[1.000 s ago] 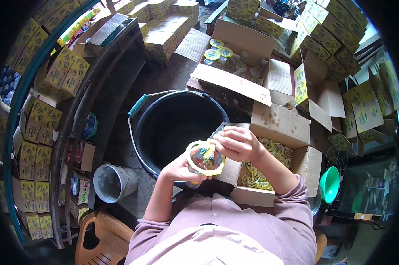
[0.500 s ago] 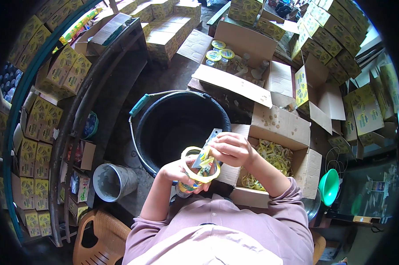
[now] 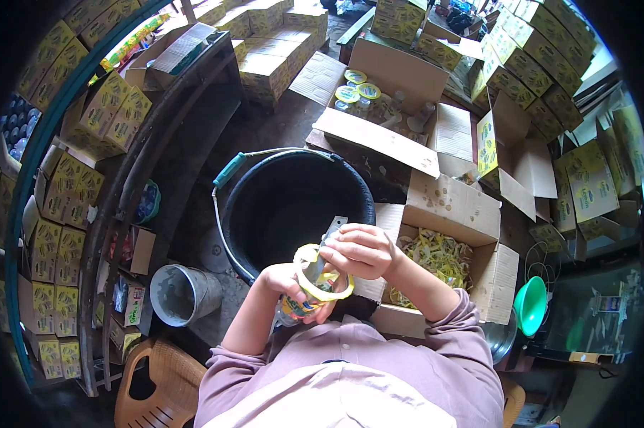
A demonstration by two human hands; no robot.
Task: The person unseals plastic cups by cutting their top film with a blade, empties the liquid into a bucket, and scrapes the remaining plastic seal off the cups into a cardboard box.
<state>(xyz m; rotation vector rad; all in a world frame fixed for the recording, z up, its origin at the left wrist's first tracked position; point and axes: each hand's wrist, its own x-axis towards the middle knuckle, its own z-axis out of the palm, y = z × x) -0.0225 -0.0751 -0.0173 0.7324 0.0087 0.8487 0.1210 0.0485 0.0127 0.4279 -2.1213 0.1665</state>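
My left hand (image 3: 285, 280) is wrapped round a plastic drink cup (image 3: 302, 308) with a yellow rim and a colourful print, tilted in front of my chest. My right hand (image 3: 361, 250) grips a flat metal blade (image 3: 337, 225) with a hole near its upper end. The blade's lower part reaches the cup's mouth, at the inner side of the yellow rim. Both hands are over the near edge of a large black bucket (image 3: 370, 192). Fingers hide part of the blade and of the cup's side.
Right of the bucket stands an open carton (image 3: 456, 203) holding yellow film scraps (image 3: 436, 257). Behind it, another carton (image 3: 379, 143) contains several cups. A grey pail (image 3: 186, 294) and brown chair (image 3: 161, 381) are at left, a green bowl (image 3: 531, 303) at right. Stacked boxes (image 3: 272, 68) surround the area.
My right hand and the blade have shifted slightly down and left. The yellow film piece seen along the blade earlier no longer shows there, and more of the cup's mouth is visible.
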